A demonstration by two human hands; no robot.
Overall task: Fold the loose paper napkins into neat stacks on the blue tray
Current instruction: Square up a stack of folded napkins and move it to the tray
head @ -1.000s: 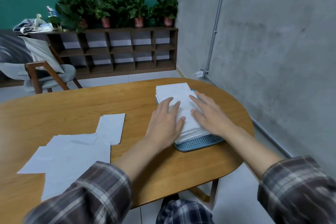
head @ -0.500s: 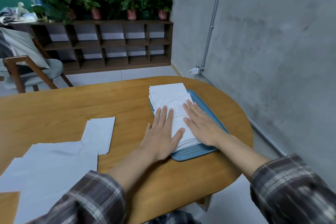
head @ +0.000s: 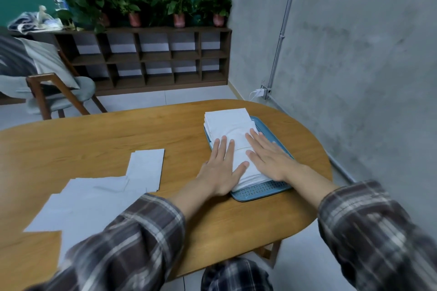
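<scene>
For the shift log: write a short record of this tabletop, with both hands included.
tray: blue tray at the right end of the wooden table
on tray: folded napkins in white stacks
left hand: flat, fingers straight, on the stacks' left edge
right hand: flat, fingers straight, on the stacks' right side
off tray: loose napkins spread on the table, left of the tray
task state: unfinished, loose napkins remain

Tray (head: 260,192) at the right end of the table (head: 94,139), holding two stacks (head: 227,120), one behind the other. Left hand (head: 220,168) and right hand (head: 269,158) lie flat on the near stack (head: 243,165), side by side. Loose napkins (head: 94,196) lie on the table at left. Behind: shelf (head: 153,56) topped by plants (head: 151,0); chair (head: 52,87) at left.
</scene>
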